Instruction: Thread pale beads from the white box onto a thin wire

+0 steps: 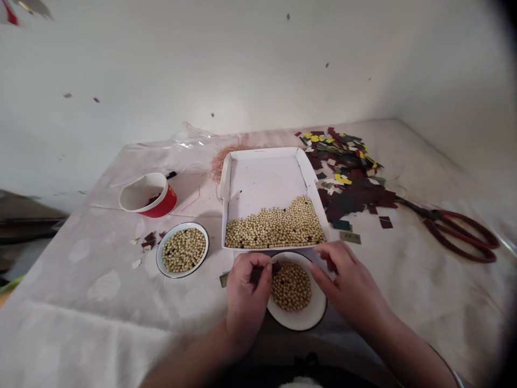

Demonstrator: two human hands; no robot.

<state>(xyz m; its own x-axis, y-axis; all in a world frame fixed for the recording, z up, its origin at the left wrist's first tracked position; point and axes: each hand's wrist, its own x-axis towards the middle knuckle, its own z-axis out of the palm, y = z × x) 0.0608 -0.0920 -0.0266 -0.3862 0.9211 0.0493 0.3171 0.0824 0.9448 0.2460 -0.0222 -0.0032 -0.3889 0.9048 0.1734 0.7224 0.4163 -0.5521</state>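
Note:
My left hand (248,291) is closed, thumb and forefinger pinching a small dark red piece (276,267) at the left rim of a white plate (299,321). On that plate lies a heap of small beige balls (291,291), beads or beans, with a few dark ones among them. Over the plate's right rim hovers my right hand (343,277), fingers apart, nothing visible in them. Just beyond both hands stands a shallow white box (264,178), its near half spread with similar beige balls (278,226). Part of a small olive label (224,278) shows beside my left hand.
On the left are a bowl of beige balls (183,250) and a red-and-white paper cup (163,203). Pink threads (224,157) lie behind the box. To the right are coloured scraps (351,196), a marked label (350,237) and large scissors (460,231). A wall rises behind.

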